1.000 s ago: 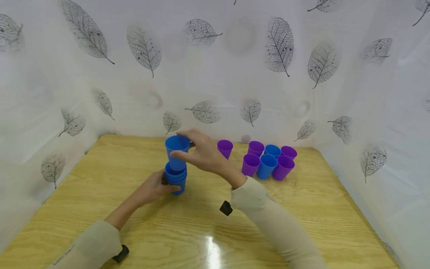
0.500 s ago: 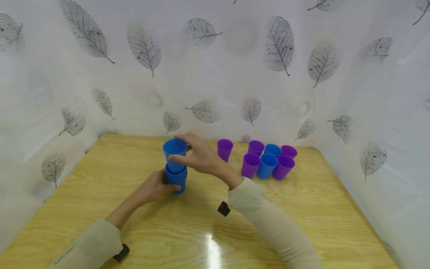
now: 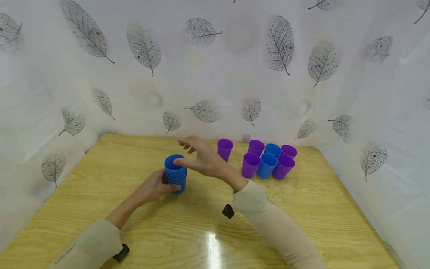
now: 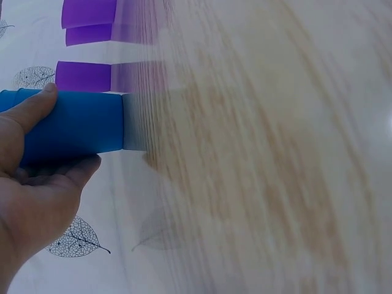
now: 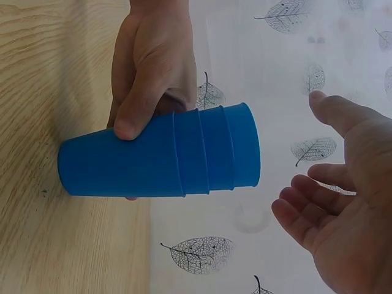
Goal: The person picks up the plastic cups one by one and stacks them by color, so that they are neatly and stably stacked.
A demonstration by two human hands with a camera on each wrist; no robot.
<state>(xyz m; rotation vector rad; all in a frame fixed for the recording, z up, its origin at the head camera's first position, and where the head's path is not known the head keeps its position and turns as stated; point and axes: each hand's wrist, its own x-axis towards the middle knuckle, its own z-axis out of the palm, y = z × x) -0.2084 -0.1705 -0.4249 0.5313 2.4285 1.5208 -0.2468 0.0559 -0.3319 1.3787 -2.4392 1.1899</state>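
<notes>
A stack of several nested blue cups stands upright on the table, left of its middle. My left hand grips the lower part of the stack from the left, thumb across the front; the left wrist view shows the hand round the blue cup. Above and to the right of the rim hangs my right hand, thumb and fingers spread, holding nothing. In the right wrist view, a gap shows between the right hand and the top blue cup.
A lone purple cup stands at the back, right of the stack. Farther right is a close group of purple cups and two blue cups. A white leaf-patterned sheet rises behind the wooden table and at both sides.
The blue cup that my right hand held above the stack has gone down into it. My right hand has let go and its fingers have spread. My left hand keeps its grip.
</notes>
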